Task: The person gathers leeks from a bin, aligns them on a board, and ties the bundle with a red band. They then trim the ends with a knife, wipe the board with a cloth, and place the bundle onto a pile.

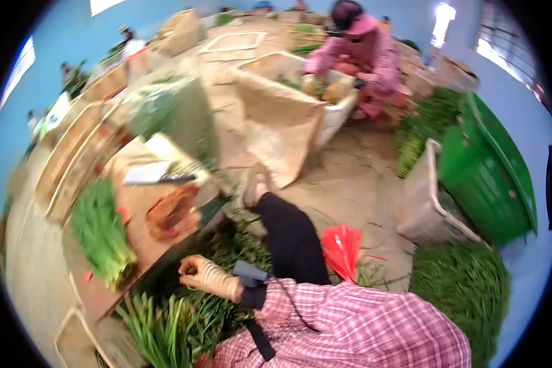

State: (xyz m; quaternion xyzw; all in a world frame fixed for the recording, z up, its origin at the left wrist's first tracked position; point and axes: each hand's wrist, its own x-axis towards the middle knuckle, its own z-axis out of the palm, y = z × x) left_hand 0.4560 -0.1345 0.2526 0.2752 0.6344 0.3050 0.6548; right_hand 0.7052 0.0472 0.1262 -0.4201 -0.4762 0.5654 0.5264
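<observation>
My right hand (210, 276) is over loose green leaves (224, 254), with pale bands round its palm and its fingers curled together; anything between them is too small to tell. Only a sliver of my left hand (201, 360) shows at the bottom edge, its fingers hidden, beside an upright bunch of green stalks (159, 328). On the board (135, 211) lie a tied-looking green bunch (101, 230), a broad knife (153, 174) and a reddish-brown crumpled item (173, 213).
A co-worker (365, 58) crouches behind a lined crate (282, 86). Red strips (342, 248) lie by my leg. On the right are a green tub (487, 178), a pale crate (426, 205) and a heap of greens (460, 288). More crates (73, 162) line the left.
</observation>
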